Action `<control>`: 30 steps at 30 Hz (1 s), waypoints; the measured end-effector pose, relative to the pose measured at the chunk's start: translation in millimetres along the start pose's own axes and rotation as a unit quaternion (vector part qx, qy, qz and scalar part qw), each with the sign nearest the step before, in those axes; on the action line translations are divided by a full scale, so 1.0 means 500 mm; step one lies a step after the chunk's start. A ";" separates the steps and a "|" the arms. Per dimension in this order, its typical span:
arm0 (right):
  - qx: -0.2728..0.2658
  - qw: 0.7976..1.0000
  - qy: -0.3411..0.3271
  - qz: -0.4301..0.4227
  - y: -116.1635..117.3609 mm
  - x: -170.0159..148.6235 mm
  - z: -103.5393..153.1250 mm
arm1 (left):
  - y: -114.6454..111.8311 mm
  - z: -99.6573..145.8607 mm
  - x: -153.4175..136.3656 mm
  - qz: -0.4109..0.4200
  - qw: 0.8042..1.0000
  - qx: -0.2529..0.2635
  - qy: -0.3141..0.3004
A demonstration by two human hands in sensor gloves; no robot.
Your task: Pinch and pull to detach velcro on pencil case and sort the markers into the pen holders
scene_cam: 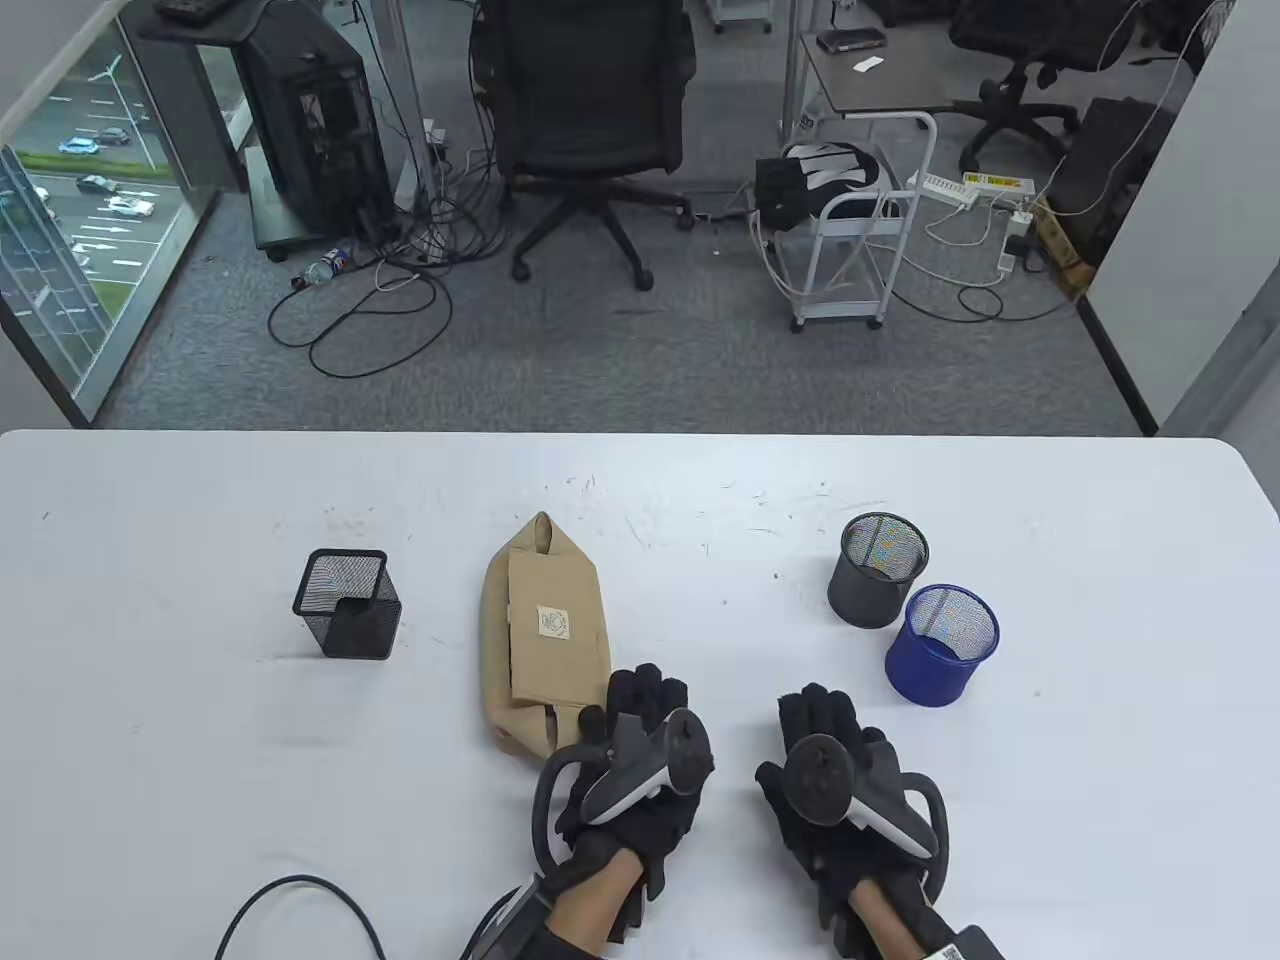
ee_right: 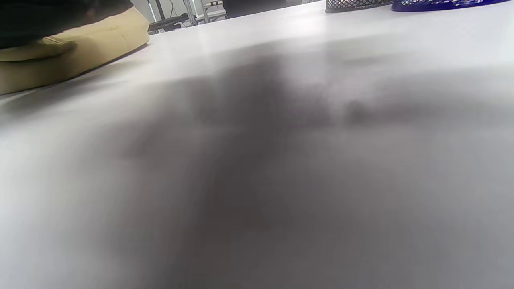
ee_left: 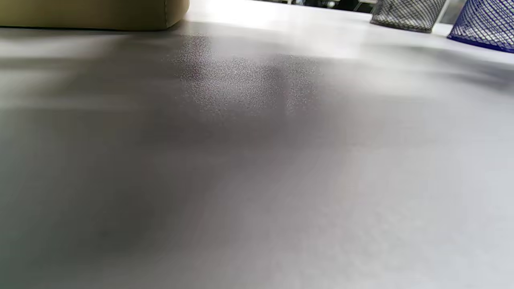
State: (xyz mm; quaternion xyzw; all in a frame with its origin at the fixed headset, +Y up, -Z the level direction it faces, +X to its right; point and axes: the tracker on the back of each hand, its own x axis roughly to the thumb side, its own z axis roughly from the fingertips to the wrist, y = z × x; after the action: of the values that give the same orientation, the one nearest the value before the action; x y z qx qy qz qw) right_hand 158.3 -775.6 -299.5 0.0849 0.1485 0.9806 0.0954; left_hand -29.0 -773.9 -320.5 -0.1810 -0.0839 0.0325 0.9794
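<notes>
My left hand [scene_cam: 640, 745] and right hand [scene_cam: 830, 760] lie flat, fingers relaxed, holding nothing, beside the closed pencil case [scene_cam: 540, 640] on the bench [scene_cam: 150, 780].

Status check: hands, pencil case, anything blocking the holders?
Both hands flat on the white table, left hand beside the tan fabric pencil case, right hand empty. Case flap closed. No markers visible. Nothing blocking.

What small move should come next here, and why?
Probably the left hand should pinch the flap end of the pencil case: the case lies closed, the left hand sits at its near end, the right hand rests flat on the table, and no markers show.
</notes>
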 end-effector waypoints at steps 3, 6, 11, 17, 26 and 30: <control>-0.001 1.000 0.000 0.001 0.000 0.001 0.001 | 0.001 -0.001 -0.002 0.002 1.000 0.002 0.001; -0.002 1.000 0.000 -0.001 0.000 0.002 0.001 | 0.000 0.000 -0.002 -0.001 1.000 0.002 0.001; -0.001 1.000 0.000 -0.001 0.000 0.002 0.001 | 0.002 0.003 -0.002 -0.006 1.000 0.002 0.001; -0.003 1.000 0.001 -0.008 -0.005 -0.002 0.002 | 0.066 0.011 -0.047 0.006 0.998 0.051 0.042; 0.001 1.000 -0.005 -0.013 -0.007 -0.003 0.002 | 0.169 -0.072 -0.221 0.089 0.950 0.056 0.293; 0.005 1.000 -0.009 -0.014 -0.006 -0.001 0.002 | 0.150 -0.128 -0.292 0.160 0.930 -0.059 0.326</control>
State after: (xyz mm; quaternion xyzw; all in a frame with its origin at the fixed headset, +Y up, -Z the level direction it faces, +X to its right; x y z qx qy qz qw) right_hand 159.6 -772.7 -299.7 0.0924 0.1532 0.9777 0.1097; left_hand -163.7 -740.1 -428.7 -0.2504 0.2687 0.1226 0.9220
